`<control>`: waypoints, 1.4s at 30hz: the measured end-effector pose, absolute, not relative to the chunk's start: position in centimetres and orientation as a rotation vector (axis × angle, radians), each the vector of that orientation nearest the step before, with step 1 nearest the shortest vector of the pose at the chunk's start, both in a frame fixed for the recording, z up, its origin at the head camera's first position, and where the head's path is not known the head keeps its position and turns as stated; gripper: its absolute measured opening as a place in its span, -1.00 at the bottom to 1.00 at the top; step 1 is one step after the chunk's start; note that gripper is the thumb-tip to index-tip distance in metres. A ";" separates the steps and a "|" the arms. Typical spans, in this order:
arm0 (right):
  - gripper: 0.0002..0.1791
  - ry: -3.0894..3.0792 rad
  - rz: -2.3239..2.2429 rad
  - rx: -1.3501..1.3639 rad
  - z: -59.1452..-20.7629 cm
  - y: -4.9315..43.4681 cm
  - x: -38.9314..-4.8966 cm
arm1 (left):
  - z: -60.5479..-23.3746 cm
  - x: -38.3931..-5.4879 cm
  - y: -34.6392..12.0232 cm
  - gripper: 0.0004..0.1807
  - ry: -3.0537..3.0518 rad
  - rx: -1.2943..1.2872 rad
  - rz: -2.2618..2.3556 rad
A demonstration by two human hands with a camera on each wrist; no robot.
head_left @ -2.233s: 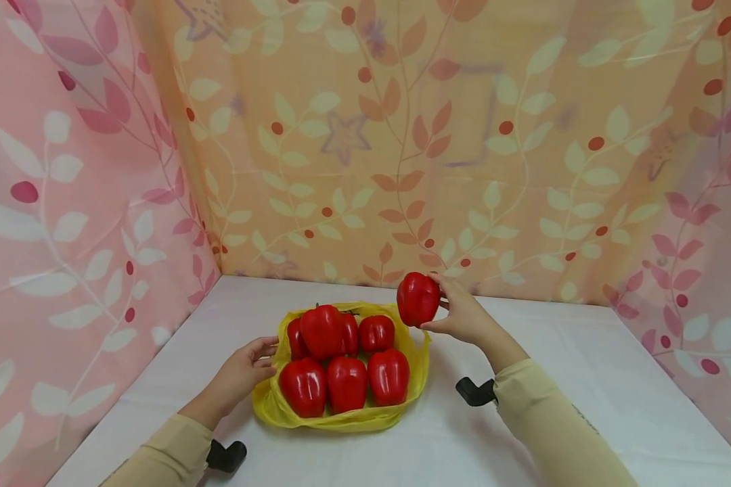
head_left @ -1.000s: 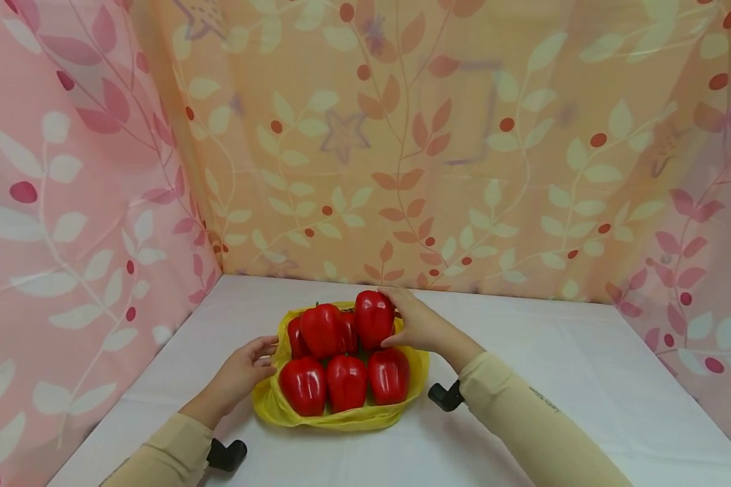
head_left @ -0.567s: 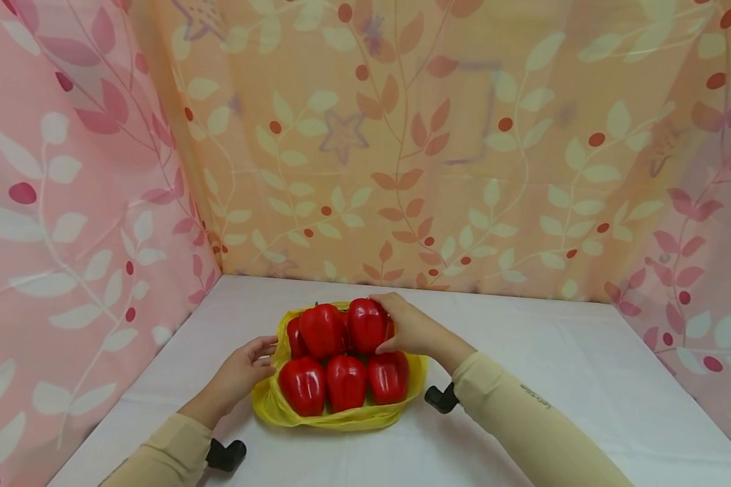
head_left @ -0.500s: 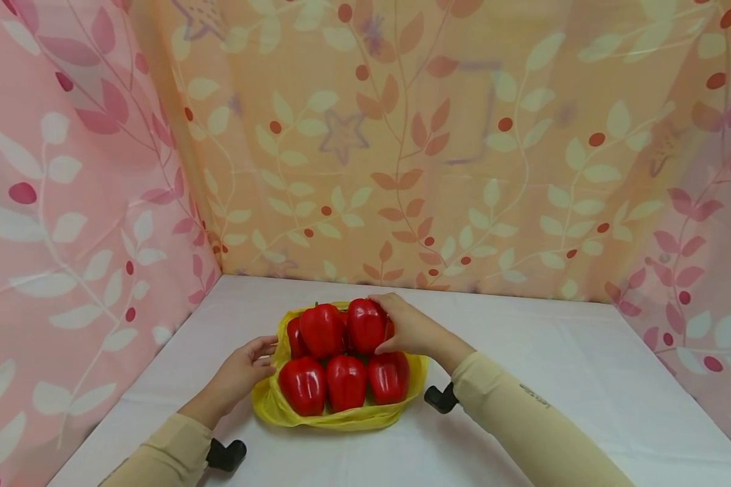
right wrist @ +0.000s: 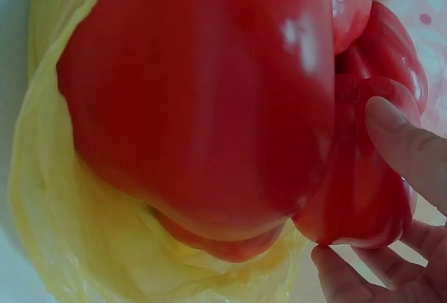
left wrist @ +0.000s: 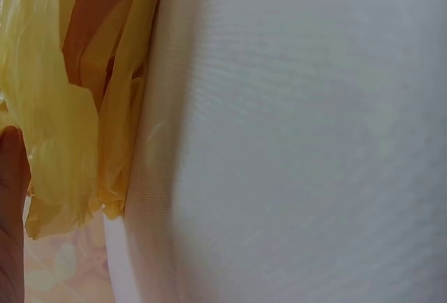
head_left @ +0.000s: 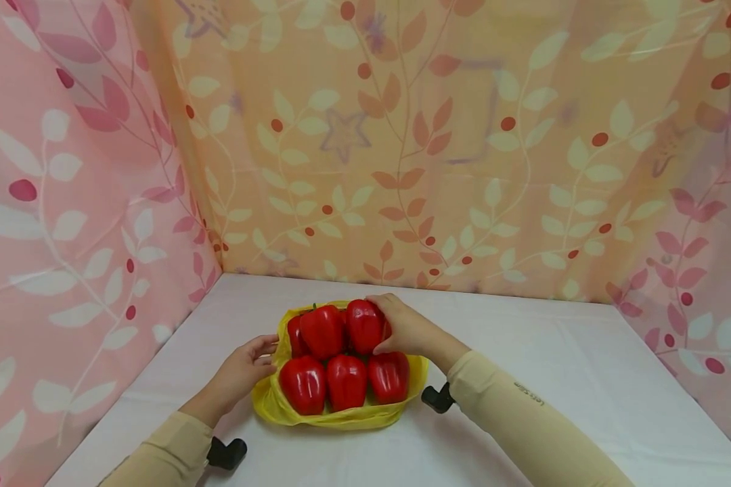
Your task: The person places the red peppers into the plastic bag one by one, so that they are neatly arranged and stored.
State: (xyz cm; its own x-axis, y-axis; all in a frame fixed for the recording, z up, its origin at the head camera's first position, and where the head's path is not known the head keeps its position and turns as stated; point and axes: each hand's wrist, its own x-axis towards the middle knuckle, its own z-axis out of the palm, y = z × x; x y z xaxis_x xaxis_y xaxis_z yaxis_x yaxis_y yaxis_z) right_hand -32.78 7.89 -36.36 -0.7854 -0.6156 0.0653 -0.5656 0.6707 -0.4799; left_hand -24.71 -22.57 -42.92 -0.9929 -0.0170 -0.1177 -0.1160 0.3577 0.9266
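My right hand holds a glossy red bell pepper at the back of the yellow plastic bag. In the right wrist view its thumb presses the pepper's side, with fingers underneath. Beside it in the bag sits another red pepper, its stem upward. Along the front are three more, one of them a red pepper at the left. My left hand rests at the bag's left side with loosely bent fingers, fingertips right at the rim. In the left wrist view one finger touches the crinkled plastic.
A white cloth-covered table lies under the bag. Behind it hangs a leaf-patterned orange curtain, and a pink curtain bounds the left side. Black curved pieces stick out at both sleeves.
My right hand has carried the bell pepper leftward and down from above the bag's right side into its back row, shifting slightly left at the end. My left hand has stayed put.
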 end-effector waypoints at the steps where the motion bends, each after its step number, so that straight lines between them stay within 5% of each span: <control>1: 0.01 2.782 -0.740 -0.987 -36.4 7.8 -32.8 | -42.9 -24.7 -22.6 -0.43 2.518 -0.117 1.724; 42: -0.01 2.837 -0.742 -0.991 -35.4 10.1 -32.1 | -42.6 -24.7 -22.6 -0.45 2.555 -0.099 1.686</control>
State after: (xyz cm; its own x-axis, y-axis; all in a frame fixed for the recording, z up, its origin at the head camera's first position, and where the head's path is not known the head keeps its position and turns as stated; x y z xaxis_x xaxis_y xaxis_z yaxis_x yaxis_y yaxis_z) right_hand -32.13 10.11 -35.43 -0.7939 -0.5978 0.1111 -0.5756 0.6799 -0.4543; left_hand -24.67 -22.56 -42.56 -0.9948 -0.0106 -0.1011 -0.0971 0.3926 0.9146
